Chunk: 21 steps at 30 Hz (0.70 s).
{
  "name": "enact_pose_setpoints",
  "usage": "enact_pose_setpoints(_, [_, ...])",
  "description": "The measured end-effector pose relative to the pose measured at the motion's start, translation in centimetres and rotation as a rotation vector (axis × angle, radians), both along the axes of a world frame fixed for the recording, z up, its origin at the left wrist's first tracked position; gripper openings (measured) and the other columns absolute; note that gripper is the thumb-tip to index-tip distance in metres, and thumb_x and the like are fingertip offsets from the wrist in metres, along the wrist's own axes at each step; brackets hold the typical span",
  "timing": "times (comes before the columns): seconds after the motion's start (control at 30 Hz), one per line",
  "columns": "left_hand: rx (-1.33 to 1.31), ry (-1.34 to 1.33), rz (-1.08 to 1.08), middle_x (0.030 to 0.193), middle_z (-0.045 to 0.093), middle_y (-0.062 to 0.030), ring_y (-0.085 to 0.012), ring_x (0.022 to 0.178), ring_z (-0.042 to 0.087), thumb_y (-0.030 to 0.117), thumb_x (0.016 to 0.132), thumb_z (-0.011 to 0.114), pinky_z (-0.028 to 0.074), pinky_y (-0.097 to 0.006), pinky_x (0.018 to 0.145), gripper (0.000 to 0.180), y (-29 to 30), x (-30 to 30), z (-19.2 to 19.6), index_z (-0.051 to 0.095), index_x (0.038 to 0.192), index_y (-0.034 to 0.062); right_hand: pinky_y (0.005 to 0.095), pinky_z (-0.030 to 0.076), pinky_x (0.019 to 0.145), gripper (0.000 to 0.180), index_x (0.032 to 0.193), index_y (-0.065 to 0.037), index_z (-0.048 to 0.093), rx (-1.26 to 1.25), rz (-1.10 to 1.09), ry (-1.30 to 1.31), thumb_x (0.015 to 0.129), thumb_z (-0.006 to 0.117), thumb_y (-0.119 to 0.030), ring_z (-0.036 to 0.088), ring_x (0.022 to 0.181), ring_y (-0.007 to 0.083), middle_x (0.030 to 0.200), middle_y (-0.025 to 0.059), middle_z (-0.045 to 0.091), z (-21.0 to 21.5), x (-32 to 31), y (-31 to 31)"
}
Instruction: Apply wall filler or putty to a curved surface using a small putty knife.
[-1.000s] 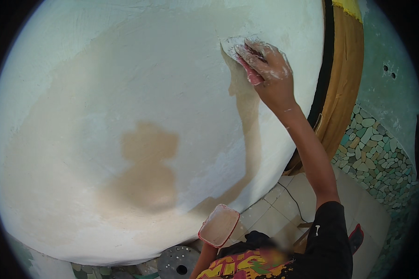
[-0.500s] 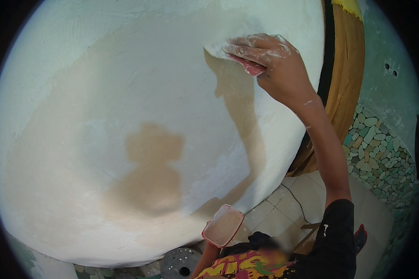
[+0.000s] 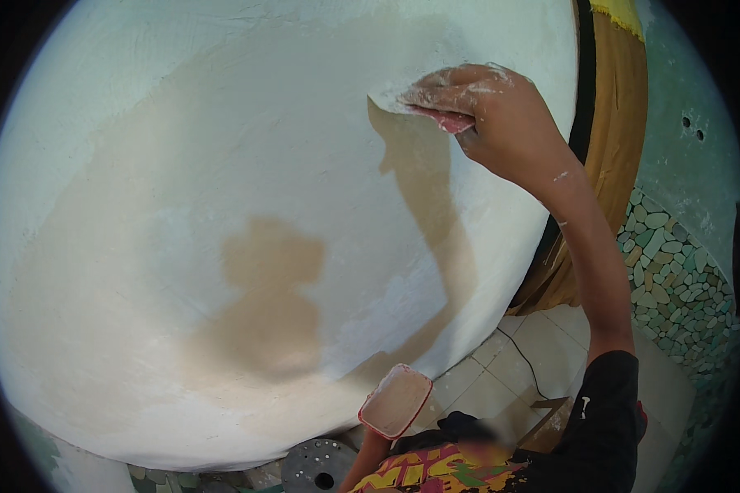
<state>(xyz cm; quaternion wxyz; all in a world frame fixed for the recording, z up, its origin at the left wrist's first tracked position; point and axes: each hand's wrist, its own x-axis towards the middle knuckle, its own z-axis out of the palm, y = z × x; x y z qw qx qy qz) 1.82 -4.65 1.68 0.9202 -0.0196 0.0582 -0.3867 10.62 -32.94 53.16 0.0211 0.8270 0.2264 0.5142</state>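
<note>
Leftward and lower than 1 second ago, the pink tool (image 3: 452,122) touches the curved white surface (image 3: 247,148), pinched in the right hand (image 3: 506,103); uneven pressure could gouge it. Left-hand (image 3: 375,444) fingers are hidden beneath the tray (image 3: 376,428); tilting might spill its contents.

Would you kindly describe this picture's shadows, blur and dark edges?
Head view: a soft shadow darkens the white curved surface, an arm shadow stretches toward the right hand; corners black; a patch at the printed shirt blurred.
</note>
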Motion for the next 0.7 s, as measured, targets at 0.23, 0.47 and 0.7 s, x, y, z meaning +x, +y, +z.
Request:
enact_pose_setpoints(0.23, [0.054,0.053,0.04,0.144,0.06,-0.0151,-0.0401,0.131,0.058,0.05,0.103,0.049,0.048,-0.055,0.111,0.056,-0.4,-0.4,1.0,0.058,0.14,0.0086,0.0392,0.056,0.099,0.042,0.121,-0.013,0.077,0.087,-0.075,-0.116,0.084,0.065,0.004,0.071,0.108,0.0284,0.119,0.0094,0.075,2.1,1.1,-2.6])
enact_pose_setpoints(0.47, [0.042,-0.066,0.029,0.148,0.057,-0.015,-0.0365,0.137,0.055,0.049,0.102,0.05,0.044,-0.05,0.116,0.062,0.9,-0.5,-2.4,0.051,0.148,0.0073,0.045,0.049,0.103,0.041,0.12,-0.022,0.076,0.109,-0.038,-0.367,0.08,0.08,-0.012,0.063,0.125,0.0235,0.132,-0.0006,0.07,-6.6,4.9,0.0])
enact_pose_setpoints(0.7, [0.138,-0.091,0.115,0.147,0.056,-0.0155,-0.0353,0.131,0.058,0.039,0.108,0.047,0.051,-0.048,0.107,0.049,1.3,-1.1,-1.3,0.05,0.146,0.0083,0.0455,0.047,0.108,0.041,0.121,-0.019,0.076,0.143,-0.057,-0.334,0.082,0.08,-0.011,0.064,0.125,0.0264,0.131,0.002,0.071,-6.5,3.8,0.2])
